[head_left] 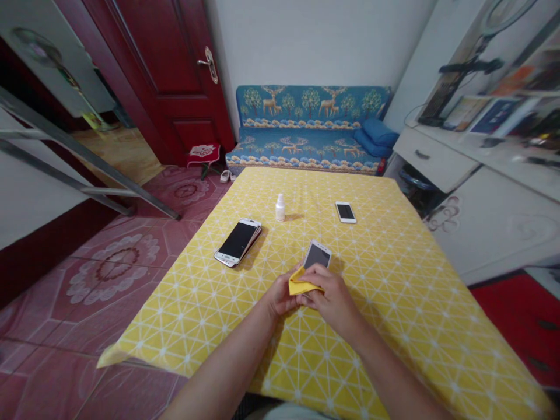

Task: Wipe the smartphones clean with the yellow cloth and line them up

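Over the yellow tablecloth (394,303) my left hand (280,296) and my right hand (330,297) meet near the middle of the table. A white phone (318,255) with a dark screen sticks up from between them, tilted away from me. A folded yellow cloth (300,285) is pressed against the phone's lower end. My left hand grips the phone from below. My right hand's fingers are closed on the cloth.
A stack of phones (238,241) lies to the left, a small white bottle (280,208) stands behind it, and another white phone (345,212) lies further right. A blue sofa (306,128) is beyond the table, a red door (166,76) at left, a white cabinet (481,192) at right.
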A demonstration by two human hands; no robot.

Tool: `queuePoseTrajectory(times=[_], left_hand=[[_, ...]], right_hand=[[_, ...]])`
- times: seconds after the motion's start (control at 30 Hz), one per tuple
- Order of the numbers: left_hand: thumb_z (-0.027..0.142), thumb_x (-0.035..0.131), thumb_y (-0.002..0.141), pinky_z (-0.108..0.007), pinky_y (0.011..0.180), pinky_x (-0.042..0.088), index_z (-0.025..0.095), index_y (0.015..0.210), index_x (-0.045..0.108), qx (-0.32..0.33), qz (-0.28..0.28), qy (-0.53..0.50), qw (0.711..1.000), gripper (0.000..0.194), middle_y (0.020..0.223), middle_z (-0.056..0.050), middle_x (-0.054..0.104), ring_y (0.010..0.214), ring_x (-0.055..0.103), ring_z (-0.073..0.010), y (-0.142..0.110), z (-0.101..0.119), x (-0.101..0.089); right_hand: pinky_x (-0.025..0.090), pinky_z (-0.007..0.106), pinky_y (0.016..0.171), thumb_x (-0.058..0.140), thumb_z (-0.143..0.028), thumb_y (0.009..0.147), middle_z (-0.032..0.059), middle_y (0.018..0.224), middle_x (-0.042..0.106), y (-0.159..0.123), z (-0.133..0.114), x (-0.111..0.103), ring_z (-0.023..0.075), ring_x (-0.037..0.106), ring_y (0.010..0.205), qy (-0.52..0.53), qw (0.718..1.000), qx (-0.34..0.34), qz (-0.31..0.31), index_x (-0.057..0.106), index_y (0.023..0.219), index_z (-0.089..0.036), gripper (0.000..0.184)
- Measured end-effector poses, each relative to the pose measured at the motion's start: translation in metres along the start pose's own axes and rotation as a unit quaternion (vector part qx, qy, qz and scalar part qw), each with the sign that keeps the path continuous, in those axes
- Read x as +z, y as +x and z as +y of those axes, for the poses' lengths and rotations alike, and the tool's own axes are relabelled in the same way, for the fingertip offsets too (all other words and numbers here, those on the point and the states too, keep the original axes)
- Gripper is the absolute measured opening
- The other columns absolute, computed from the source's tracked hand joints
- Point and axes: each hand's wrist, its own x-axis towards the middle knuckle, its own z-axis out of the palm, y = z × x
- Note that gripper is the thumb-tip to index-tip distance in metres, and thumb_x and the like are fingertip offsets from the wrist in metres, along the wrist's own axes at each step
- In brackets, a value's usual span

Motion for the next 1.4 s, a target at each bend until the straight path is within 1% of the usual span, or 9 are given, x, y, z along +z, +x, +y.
queuePoseTrajectory(times=[0.13,0.23,0.3,0.37,0.43,0.5,0.8,1.2,1.4], left_hand=[[0.031,0.062,0.085,-0.028,0.074,0.054,0.011,0.105,0.066,0.026,0.037,-0.005,0.999,0.029,0.091,-0.009,0.071,0.080,0.069,-0.0197,-0.002,0.001,0.013],[0.030,0.059,0.086,-0.032,0.078,0.055,0.012,0.116,0.063,0.035,0.028,0.008,0.999,0.035,0.096,-0.011,0.071,0.083,0.069,-0.0218,-0.002,0.001,0.012],[0.033,0.058,0.086,-0.038,0.075,0.056,0.014,0.125,0.057,0.015,-0.002,0.022,1.000,0.043,0.102,-0.015,0.070,0.087,0.070,-0.0265,-0.002,0.002,0.007],[0.039,0.056,0.087,-0.044,0.073,0.057,0.014,0.135,0.047,-0.017,-0.047,0.033,0.998,0.054,0.118,-0.021,0.064,0.100,0.066,-0.0341,-0.003,0.003,0.003],[0.043,0.052,0.089,-0.046,0.074,0.057,0.014,0.142,0.039,-0.036,-0.078,0.033,0.996,0.062,0.131,-0.026,0.055,0.113,0.059,-0.0392,-0.003,0.004,0.001],[0.044,0.048,0.090,-0.045,0.076,0.057,0.012,0.144,0.035,-0.038,-0.085,0.027,0.995,0.063,0.135,-0.028,0.051,0.118,0.056,-0.0401,-0.003,0.005,0.002],[0.043,0.051,0.090,-0.044,0.073,0.058,0.011,0.136,0.048,-0.034,-0.081,0.022,0.996,0.056,0.131,-0.027,0.055,0.115,0.058,-0.0399,-0.005,0.006,0.006],[0.032,0.056,0.089,-0.048,0.067,0.060,0.015,0.116,0.061,0.015,-0.022,-0.010,1.000,0.032,0.099,-0.013,0.071,0.086,0.070,-0.0293,-0.001,0.004,-0.006],[0.031,0.056,0.089,-0.037,0.077,0.057,0.015,0.123,0.058,0.054,0.016,-0.016,0.998,0.038,0.101,-0.012,0.071,0.086,0.070,-0.0234,0.000,0.003,0.006]], right_hand=[[0.044,0.029,0.077,0.049,0.001,0.075,0.0020,0.087,0.066,-0.010,-0.016,-0.001,0.0151,0.060,0.081,0.021,0.997,0.012,-0.067,0.075,0.086,-0.024,0.038],[0.046,0.028,0.073,0.059,-0.012,0.078,0.0018,0.085,0.067,-0.006,-0.015,-0.014,0.0162,0.062,0.079,0.119,0.986,0.074,-0.095,0.075,0.082,-0.022,0.020],[0.047,0.029,0.067,0.063,-0.027,0.080,0.0024,0.083,0.068,0.004,-0.005,-0.028,0.0173,0.062,0.074,0.175,0.976,0.129,-0.022,0.074,0.086,-0.020,0.013],[0.048,0.030,0.066,0.062,-0.036,0.082,0.0034,0.082,0.069,0.019,0.010,-0.042,0.0183,0.062,0.071,0.165,0.966,0.153,0.130,0.072,0.093,-0.019,0.022],[0.048,0.033,0.075,0.065,-0.034,0.079,0.0049,0.090,0.070,0.036,0.026,-0.053,0.0204,0.064,0.081,0.092,0.956,0.094,0.264,0.072,0.092,-0.018,0.022],[0.047,0.035,0.083,0.064,-0.029,0.078,0.0060,0.093,0.069,0.051,0.040,-0.058,0.0217,0.063,0.089,0.015,0.952,0.025,0.304,0.073,0.089,-0.018,0.018],[0.048,0.032,0.079,0.051,-0.017,0.084,0.0047,0.090,0.065,0.048,0.048,-0.036,0.0183,0.062,0.085,-0.120,0.978,0.003,0.170,0.074,0.097,-0.023,0.027],[0.046,0.030,0.075,0.051,-0.011,0.082,0.0040,0.088,0.065,0.010,0.016,-0.020,0.0178,0.061,0.082,-0.100,0.994,0.038,0.027,0.075,0.094,-0.024,0.030],[0.045,0.028,0.070,0.051,-0.006,0.078,0.0026,0.084,0.065,-0.012,0.000,-0.006,0.0168,0.060,0.079,-0.084,0.996,0.035,-0.025,0.075,0.095,-0.027,0.036]])
